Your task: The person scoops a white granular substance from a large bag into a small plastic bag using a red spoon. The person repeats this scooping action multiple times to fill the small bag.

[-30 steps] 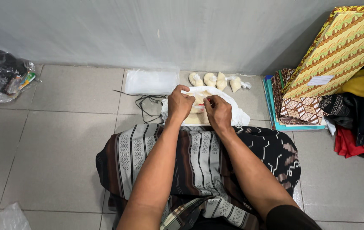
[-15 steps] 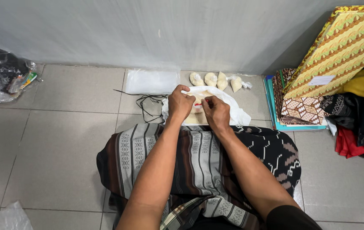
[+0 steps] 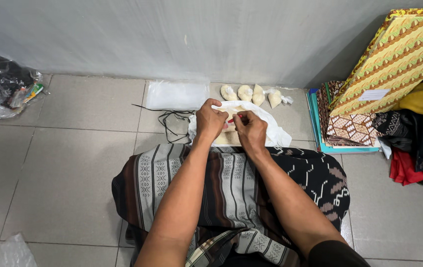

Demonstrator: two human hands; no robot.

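Observation:
A white plastic bag (image 3: 269,129) holding pale beige powder lies on the floor tiles in front of my knees. Over it, my left hand (image 3: 210,120) pinches a small clear packet. My right hand (image 3: 251,129) is closed on a thin red band (image 3: 233,120) stretched between the two hands. The packet itself is mostly hidden behind my fingers. Several small tied packets of the same pale powder (image 3: 251,92) sit in a row against the wall just beyond.
A stack of clear plastic bags (image 3: 177,95) and a black cord (image 3: 169,121) lie to the left. Patterned boxes and folded cloth (image 3: 369,94) are piled at right. A crumpled plastic sack (image 3: 1,86) sits far left. A striped sarong (image 3: 231,193) covers my lap.
My right hand has shifted slightly left toward my left hand, and the red band now shows stretched between them. The arms otherwise stay in place.

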